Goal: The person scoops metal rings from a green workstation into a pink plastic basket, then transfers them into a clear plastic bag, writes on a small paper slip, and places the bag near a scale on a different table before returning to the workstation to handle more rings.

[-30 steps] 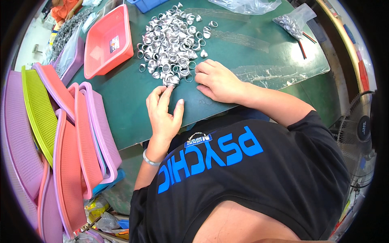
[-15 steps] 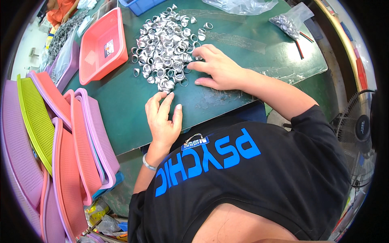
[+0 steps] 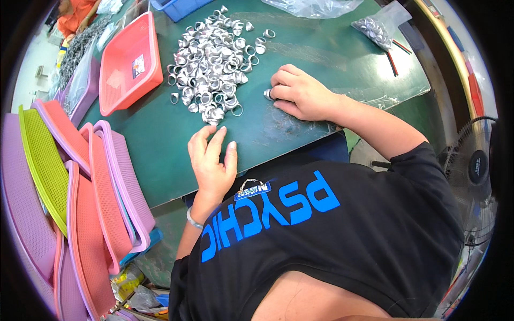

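Note:
A heap of silver metal rings lies on the green tabletop. My right hand is to the right of the heap, its fingers curled round a silver ring that peeks out at the fingertips. Whether more rings are under those fingers is hidden. My left hand rests at the near edge of the heap with fingers spread. Its fingertips are close to the nearest rings, and nothing is in its grasp.
A salmon basket stands left of the heap, a blue bin behind it. Stacked plastic baskets fill the left side. A clear bag of metal pieces lies far right. A fan stands right; another person is far left.
My right hand has drawn away from the heap to the right, taking a ring along. My left hand stays at the heap's near edge, almost unmoved.

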### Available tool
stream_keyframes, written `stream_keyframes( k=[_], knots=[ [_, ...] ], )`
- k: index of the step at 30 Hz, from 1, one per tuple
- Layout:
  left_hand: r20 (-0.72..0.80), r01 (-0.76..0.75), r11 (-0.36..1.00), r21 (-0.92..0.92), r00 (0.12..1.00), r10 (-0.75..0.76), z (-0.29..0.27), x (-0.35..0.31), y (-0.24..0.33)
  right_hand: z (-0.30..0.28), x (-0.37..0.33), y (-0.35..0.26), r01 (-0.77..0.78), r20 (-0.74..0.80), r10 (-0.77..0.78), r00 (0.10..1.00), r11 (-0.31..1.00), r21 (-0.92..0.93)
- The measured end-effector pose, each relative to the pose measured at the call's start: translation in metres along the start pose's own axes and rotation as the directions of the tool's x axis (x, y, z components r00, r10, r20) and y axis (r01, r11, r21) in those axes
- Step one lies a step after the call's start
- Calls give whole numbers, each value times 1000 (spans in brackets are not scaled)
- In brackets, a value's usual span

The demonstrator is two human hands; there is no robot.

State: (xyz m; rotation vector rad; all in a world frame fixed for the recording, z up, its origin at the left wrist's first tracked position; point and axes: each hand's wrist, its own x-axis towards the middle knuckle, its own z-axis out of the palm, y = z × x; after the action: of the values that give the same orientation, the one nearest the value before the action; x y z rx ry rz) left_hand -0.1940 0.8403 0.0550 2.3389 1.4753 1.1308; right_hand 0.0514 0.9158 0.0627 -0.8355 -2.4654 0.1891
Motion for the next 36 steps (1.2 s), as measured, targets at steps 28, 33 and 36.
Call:
stream_keyframes(
  k=[28,33,36],
  knots=[
    [24,44,999,29,999,-45,2,-2,-2,-16,-10,4,-134,37,129,991,976,174],
    [21,34,999,39,999,-35,2,-1,-3,-6,-6,3,-112,9,112,994,981,158],
    [28,64,998,20,998,-65,2,-1,-2,-9,-6,5,-133,4,136,991,968,211]
  ],
)
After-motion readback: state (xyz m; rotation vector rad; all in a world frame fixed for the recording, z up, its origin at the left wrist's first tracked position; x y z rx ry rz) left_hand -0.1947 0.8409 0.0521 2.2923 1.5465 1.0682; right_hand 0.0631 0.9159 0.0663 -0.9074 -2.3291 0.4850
